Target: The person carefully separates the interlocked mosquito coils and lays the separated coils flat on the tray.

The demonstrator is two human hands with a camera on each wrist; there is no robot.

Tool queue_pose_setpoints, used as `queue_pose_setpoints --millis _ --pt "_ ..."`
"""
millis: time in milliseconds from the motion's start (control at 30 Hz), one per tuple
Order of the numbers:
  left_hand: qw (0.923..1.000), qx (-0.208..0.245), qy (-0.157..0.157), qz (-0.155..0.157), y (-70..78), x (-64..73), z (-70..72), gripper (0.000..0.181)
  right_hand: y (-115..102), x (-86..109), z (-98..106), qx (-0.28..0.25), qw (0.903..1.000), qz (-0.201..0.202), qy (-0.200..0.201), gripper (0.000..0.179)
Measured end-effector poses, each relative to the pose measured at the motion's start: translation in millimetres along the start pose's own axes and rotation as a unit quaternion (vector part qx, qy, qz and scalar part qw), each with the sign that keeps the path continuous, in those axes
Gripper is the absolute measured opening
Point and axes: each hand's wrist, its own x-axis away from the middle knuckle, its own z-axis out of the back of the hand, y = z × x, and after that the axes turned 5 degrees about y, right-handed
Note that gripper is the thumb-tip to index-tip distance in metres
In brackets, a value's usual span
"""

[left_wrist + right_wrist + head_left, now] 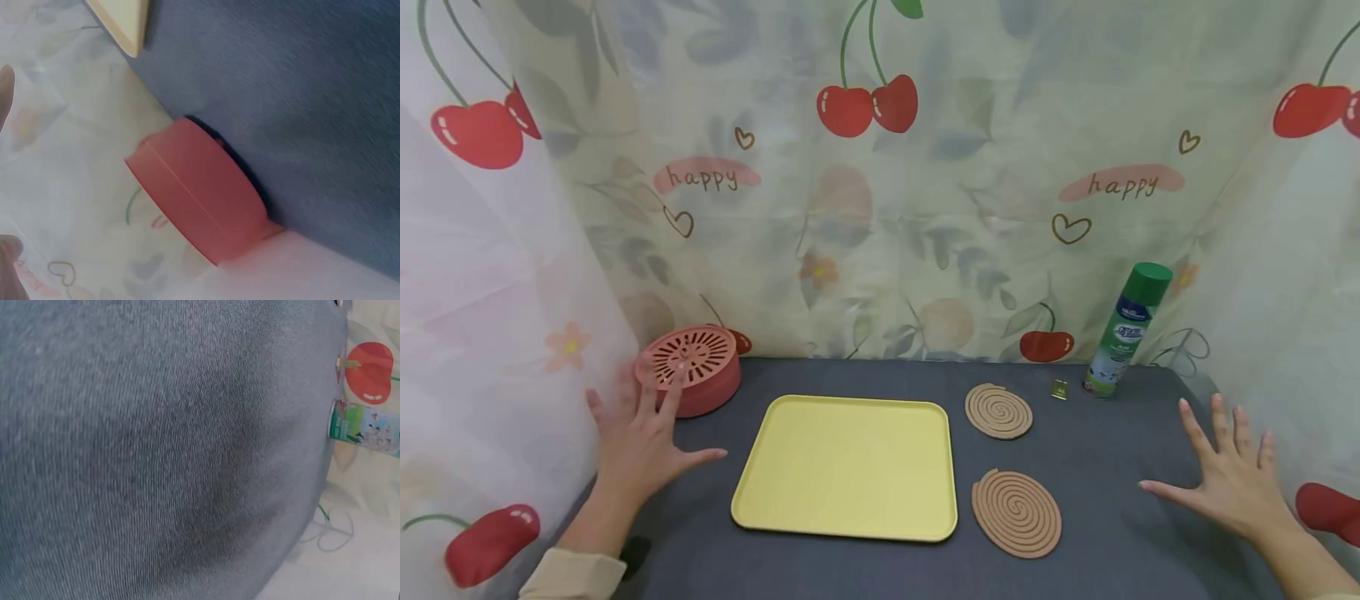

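Observation:
My left hand (638, 442) is spread open at the left, nearest a round pink mosquito-coil box (703, 371) with a slotted lid. Its fingertips overlap the box in the head view; the left wrist view shows the side of the box (197, 190) with no fingers on it. On the far right my right hand (1236, 483) hovers with fingers spread, holding nothing. Between the hands lie a yellow tray (846, 468) and two brown spiral mosquito coils, the farther one (998, 411) and the nearer one (1017, 513). Beyond them is a small gold-coloured metal piece (1059, 389).
A green-capped spray can (1125, 329) stands at the back right, its lower part (369, 428) visible in the right wrist view. A thin looped wire (1187, 350) is near it. Cherry-print curtains (895, 250) surround the dark cloth-covered table (1097, 517).

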Motion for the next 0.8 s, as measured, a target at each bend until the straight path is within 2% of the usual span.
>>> queue_pose_setpoints --millis 100,200,300,567,800 --pt "0.9999 0.004 -0.014 0.003 6.7 -3.7 -2.6 0.129 0.1 -0.2 -3.6 -0.015 0.9999 0.002 -0.001 0.128" --pt "0.9991 0.009 -0.04 0.012 15.1 -7.8 -3.1 0.132 -3.6 -0.3 -6.2 -0.033 0.9994 0.004 -0.002 0.127" --pt "0.9984 0.014 -0.054 0.01 25.3 -13.6 -4.5 0.129 -9.1 -0.3 -7.9 -0.049 0.9988 0.005 -0.002 0.126" --pt "0.9979 0.032 -0.056 -0.005 49.6 -27.3 -14.1 0.128 -23.6 4.3 -18.7 -0.07 0.9975 0.001 -0.002 0.126" --pt "0.9971 0.037 -0.053 -0.039 62.1 -30.8 -19.3 0.124 -34.4 5.0 -24.6 -0.077 0.997 0.007 0.004 0.126"
